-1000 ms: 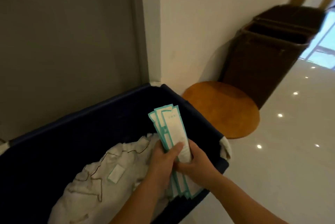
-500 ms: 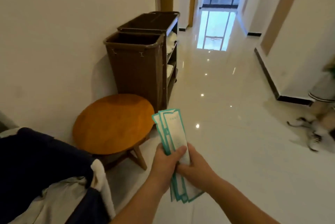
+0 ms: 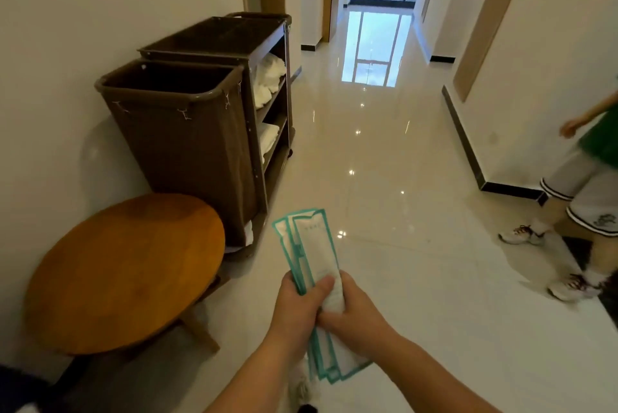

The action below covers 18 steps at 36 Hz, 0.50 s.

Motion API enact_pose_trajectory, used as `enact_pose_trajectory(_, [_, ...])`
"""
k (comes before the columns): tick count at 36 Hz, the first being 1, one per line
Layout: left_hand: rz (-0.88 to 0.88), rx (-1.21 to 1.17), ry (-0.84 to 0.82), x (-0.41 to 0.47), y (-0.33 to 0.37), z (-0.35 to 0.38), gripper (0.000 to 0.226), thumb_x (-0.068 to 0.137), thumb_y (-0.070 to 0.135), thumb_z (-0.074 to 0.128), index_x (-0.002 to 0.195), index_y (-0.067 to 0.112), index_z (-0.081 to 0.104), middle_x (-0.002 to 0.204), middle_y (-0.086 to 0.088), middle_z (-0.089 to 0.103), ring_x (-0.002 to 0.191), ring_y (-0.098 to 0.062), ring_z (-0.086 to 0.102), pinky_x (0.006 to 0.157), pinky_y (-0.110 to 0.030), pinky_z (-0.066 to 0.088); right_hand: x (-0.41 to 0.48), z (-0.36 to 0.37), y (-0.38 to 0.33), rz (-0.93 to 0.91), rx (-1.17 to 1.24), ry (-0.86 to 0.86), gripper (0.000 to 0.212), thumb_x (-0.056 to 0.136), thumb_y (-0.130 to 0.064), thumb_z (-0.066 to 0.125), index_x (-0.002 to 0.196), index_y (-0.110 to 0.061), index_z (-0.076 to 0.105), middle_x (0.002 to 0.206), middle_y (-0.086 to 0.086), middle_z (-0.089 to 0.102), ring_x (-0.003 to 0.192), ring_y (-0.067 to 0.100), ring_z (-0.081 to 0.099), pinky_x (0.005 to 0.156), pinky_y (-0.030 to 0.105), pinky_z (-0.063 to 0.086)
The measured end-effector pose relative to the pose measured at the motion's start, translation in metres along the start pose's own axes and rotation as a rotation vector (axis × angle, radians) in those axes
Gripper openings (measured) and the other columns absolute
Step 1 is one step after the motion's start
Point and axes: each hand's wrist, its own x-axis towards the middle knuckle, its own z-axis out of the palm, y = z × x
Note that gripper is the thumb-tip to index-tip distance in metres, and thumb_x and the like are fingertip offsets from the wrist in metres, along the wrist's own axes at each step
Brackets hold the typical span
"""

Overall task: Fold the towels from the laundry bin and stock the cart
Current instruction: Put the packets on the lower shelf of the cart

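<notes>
Two-handed grip, fingers curled: your left hand [image 3: 297,309] thumb-pins the front of a fan of packets [image 3: 313,245], your right hand [image 3: 355,316] wraps their middle. Packets slim, white, teal-bordered; print too small to read. Folded white towels [image 3: 268,77] lie on the cart's [image 3: 187,151] open-side shelves.

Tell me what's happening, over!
Busy: left hand and right hand grip teal-edged packets. Ahead, cart, white towels on its shelves. Nearby: wooden table on left, person on right.
</notes>
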Motion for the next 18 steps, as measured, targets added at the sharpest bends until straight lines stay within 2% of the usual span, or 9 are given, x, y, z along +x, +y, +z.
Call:
enact_pose_trajectory(3, [-0.002, -0.024, 0.001, 0.057, 0.004, 0.015, 0.046, 0.078, 0.019, 0.078, 0.118, 0.013, 0.056, 0.105, -0.010, 0.072, 0.094, -0.025, 0.071, 0.086, -0.047, 0.056, 0.055, -0.023, -0.003, -0.005, -0.037, -0.027, 0.057, 0.066, -0.032, 0.072, 0.117, -0.035, 0.048, 0.102, -0.010, 0.066, 0.093, 0.004, 0.065, 0.083, 0.034, 0.056])
enact_pose_trajectory(9, [-0.001, -0.045, 0.006, 0.180, 0.027, 0.050, 0.045, 0.081, 0.012, 0.076, 0.120, 0.011, 0.054, 0.106, -0.013, 0.071, 0.093, -0.028, 0.071, 0.079, -0.042, 0.058, 0.171, -0.072, -0.014, -0.008, -0.019, -0.050, 0.063, 0.074, -0.040, 0.077, 0.127, -0.030, 0.044, 0.111, -0.013, 0.063, 0.098, -0.002, 0.063, 0.084, 0.025, 0.054])
enact_pose_trajectory(15, [-0.022, -0.063, -0.008, 0.280, 0.058, 0.091, 0.047, 0.079, 0.016, 0.077, 0.119, 0.009, 0.055, 0.107, -0.014, 0.070, 0.094, -0.028, 0.070, 0.082, -0.043, 0.058, 0.272, -0.123, -0.029, 0.013, -0.043, -0.002, 0.047, 0.075, -0.029, 0.079, 0.113, -0.029, 0.053, 0.101, -0.009, 0.067, 0.087, -0.005, 0.063, 0.074, 0.017, 0.052])
enact_pose_trajectory(18, [-0.048, -0.062, 0.018, 0.319, 0.062, 0.107, 0.038, 0.084, 0.009, 0.072, 0.118, 0.011, 0.054, 0.106, -0.012, 0.071, 0.094, -0.026, 0.071, 0.081, -0.041, 0.058, 0.313, -0.139, -0.028, 0.030, -0.040, 0.012, 0.043, 0.072, -0.026, 0.080, 0.107, -0.029, 0.055, 0.099, -0.009, 0.067, 0.085, -0.005, 0.063, 0.073, 0.018, 0.052])
